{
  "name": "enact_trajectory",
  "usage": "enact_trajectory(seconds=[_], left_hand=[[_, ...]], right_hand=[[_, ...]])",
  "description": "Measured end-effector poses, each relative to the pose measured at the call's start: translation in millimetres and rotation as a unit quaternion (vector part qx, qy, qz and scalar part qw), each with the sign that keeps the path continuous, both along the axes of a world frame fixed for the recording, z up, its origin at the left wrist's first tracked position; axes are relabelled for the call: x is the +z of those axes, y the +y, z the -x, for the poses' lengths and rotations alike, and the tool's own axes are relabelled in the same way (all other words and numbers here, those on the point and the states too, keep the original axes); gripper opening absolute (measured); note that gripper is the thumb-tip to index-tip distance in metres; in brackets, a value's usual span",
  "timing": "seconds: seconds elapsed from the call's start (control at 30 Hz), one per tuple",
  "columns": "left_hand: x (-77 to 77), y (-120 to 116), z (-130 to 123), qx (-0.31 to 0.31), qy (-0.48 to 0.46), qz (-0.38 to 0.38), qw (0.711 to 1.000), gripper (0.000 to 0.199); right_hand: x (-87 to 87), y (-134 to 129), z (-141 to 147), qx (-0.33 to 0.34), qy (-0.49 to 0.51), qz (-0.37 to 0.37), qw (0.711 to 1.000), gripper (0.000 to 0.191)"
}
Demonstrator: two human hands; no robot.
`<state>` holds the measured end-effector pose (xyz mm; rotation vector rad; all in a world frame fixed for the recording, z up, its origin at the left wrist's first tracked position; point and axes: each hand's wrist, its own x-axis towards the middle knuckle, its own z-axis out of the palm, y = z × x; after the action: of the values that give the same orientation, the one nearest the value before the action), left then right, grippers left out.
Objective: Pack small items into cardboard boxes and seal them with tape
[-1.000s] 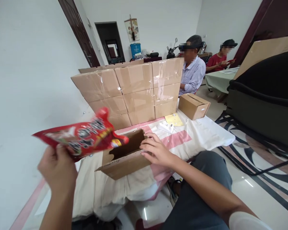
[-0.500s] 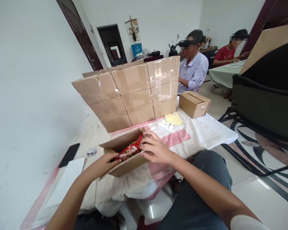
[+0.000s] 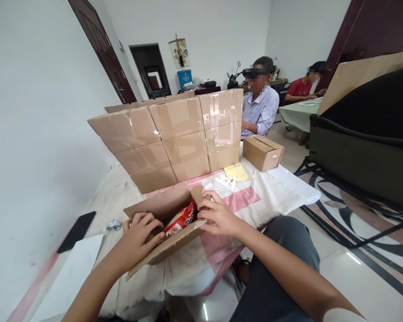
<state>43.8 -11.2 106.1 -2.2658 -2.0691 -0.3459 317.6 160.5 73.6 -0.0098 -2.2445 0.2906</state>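
Note:
An open cardboard box (image 3: 184, 241) sits at the near side of the table, its long flaps standing up. Inside lies a red printed snack packet (image 3: 181, 220), partly hidden by the box wall. My left hand (image 3: 141, 237) reaches over the box's left end, fingers spread, thumb close to the packet. At the right end, my right hand (image 3: 218, 214) has its fingers bent over the cardboard edge and end flap, beside the packet. The fingertips of both hands are partly hidden inside the box.
A taped cardboard partition (image 3: 184, 134) stands behind the box. On the cloth lie a white plastic device (image 3: 225, 182), yellow paper (image 3: 236, 172), a black phone-like slab (image 3: 76, 231) and crumpled foil (image 3: 113, 225). A closed carton (image 3: 263, 153) stands right; a person (image 3: 260, 103) sits beyond.
My left hand has come off the packet's left end and spread over the box's left end. The packet lies deeper in the box. The view has shifted slightly.

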Motion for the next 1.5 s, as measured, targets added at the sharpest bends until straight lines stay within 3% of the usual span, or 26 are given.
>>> enact_trajectory(seconds=[0.17,0.37,0.43,0.5,0.6,0.67,0.77,0.83,0.93,1.0,1.1,1.17,1.33,1.4,1.5], left_hand=[[-2.6,-14,11,-0.023,-0.02,-0.14,0.99,0.022],[-13.1,-35,40,-0.023,-0.096,-0.176,0.979,0.022],[-16.0,-39,45,-0.009,-0.123,-0.167,0.978,0.025],[-17.1,-44,47,-0.003,-0.152,-0.153,0.976,0.03],[-18.6,-48,43,-0.007,-0.217,-0.137,0.966,0.05],[-22.2,-48,38,-0.025,-0.273,-0.141,0.951,0.071],[-33.6,-44,31,-0.074,-0.327,-0.136,0.932,0.087],[-43.4,-42,30,-0.083,-0.332,-0.116,0.932,0.084],[-56.1,-44,30,-0.059,-0.388,-0.115,0.912,0.084],[-61.1,-46,28,-0.035,-0.441,-0.118,0.889,0.08],[-64.3,-45,20,0.049,-0.445,-0.158,0.88,0.067],[-66.5,-41,14,0.107,-0.448,-0.195,0.866,0.073],[-73.6,-34,13,0.112,-0.519,-0.156,0.833,0.092],[-72.0,-34,18,0.107,-0.515,-0.143,0.839,0.088],[-65.4,-36,25,0.083,-0.45,-0.109,0.882,0.056]], right_hand=[[-7.5,0,-1,-0.016,0.009,-0.025,1.0,0.017],[-14.6,-10,7,-0.034,0.095,-0.054,0.993,0.016],[-16.1,-13,11,-0.067,0.141,-0.019,0.988,0.021],[-16.6,-14,15,-0.08,0.159,0.054,0.983,0.039],[-16.0,-12,19,-0.025,0.118,0.157,0.98,0.067],[-15.5,-10,21,0.038,0.046,0.174,0.983,0.061],[-17.2,-8,24,0.076,-0.018,0.176,0.981,0.028],[-20.7,-8,25,0.065,-0.012,0.179,0.982,0.02],[-29.0,-13,27,0.046,-0.002,0.16,0.986,0.026],[-34.9,-20,29,0.013,0.024,0.158,0.987,0.038],[-40.0,-26,34,-0.062,0.069,0.194,0.977,0.069],[-40.4,-24,38,-0.089,0.058,0.224,0.969,0.086],[-43.4,-8,43,-0.027,-0.025,0.301,0.953,0.095],[-46.5,-4,44,-0.001,-0.014,0.328,0.944,0.093],[-47.7,2,44,-0.005,0.013,0.309,0.951,0.079]])
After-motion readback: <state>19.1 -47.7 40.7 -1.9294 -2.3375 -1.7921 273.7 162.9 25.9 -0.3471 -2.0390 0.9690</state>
